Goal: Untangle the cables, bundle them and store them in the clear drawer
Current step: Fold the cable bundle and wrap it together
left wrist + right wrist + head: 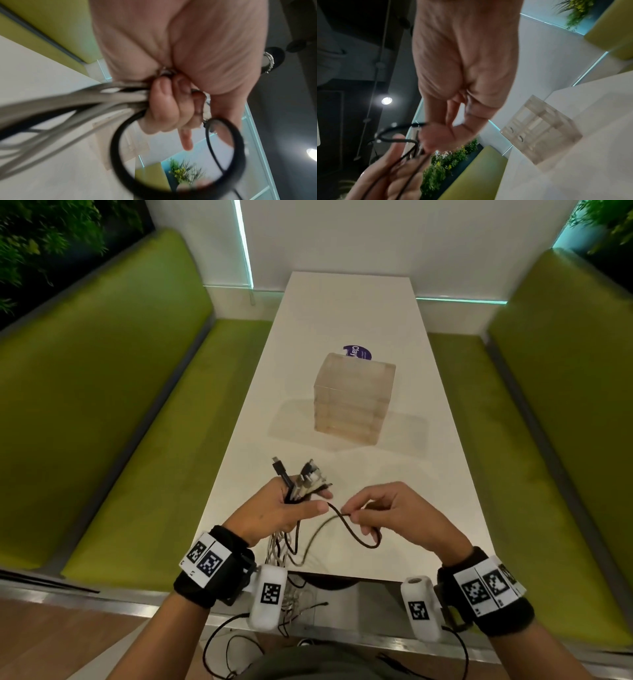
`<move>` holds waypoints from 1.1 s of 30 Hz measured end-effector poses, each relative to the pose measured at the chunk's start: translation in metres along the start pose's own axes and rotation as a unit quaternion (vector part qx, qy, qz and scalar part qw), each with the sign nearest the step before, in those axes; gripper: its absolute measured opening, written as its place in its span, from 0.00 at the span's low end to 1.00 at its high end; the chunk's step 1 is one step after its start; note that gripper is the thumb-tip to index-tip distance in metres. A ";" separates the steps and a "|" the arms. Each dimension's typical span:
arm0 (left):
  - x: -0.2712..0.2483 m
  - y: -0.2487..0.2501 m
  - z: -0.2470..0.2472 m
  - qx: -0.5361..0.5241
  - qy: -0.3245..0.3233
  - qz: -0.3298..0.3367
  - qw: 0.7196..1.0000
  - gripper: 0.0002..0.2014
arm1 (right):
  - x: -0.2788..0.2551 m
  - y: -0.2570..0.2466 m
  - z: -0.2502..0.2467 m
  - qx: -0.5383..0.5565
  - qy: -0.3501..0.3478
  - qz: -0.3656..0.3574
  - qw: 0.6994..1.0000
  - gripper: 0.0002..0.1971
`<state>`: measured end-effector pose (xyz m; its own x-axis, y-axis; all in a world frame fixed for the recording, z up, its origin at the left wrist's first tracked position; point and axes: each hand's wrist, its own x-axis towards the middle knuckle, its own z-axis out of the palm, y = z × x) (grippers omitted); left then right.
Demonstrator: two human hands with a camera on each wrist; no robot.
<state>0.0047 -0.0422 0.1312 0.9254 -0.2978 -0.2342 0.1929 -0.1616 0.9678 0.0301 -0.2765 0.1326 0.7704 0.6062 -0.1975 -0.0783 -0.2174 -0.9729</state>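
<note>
My left hand (pixel 291 505) grips a bunch of black and white cables (pixel 301 481) over the near end of the white table (pixel 359 313); their plugs stick up past the fingers and the rest hangs off the table edge. The left wrist view shows the curled fingers (pixel 163 105) round the grey and black cables (pixel 85 102). My right hand (pixel 380 511) pinches a black cable (pixel 346 518) that loops between the two hands. The clear drawer unit (pixel 352 398) stands mid-table with its drawers closed, and shows in the right wrist view as the drawer unit (pixel 541 129).
Green bench seats (pixel 113 419) run along both sides of the table. A purple round sticker (pixel 358 353) lies behind the drawer unit. Loose cable ends (pixel 291 597) dangle below the table's near edge.
</note>
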 end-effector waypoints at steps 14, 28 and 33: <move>0.006 0.011 -0.005 -0.241 0.035 0.116 0.963 0.17 | 0.019 0.072 0.018 -0.330 -0.006 0.142 0.933 0.15; 0.068 0.154 0.005 -0.214 0.047 0.177 0.959 0.39 | 0.067 -0.138 -0.011 -0.019 0.210 -0.183 0.960 0.12; 0.086 0.187 0.009 -0.151 0.070 0.162 0.973 0.40 | 0.085 -0.165 -0.024 -0.007 0.266 -0.205 0.942 0.09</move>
<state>0.1176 -0.1063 0.2910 0.9850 -0.1520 0.0811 -0.0481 0.2092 0.9767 0.1241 -0.2076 0.2795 0.9424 0.1739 0.2858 0.3000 -0.0613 -0.9519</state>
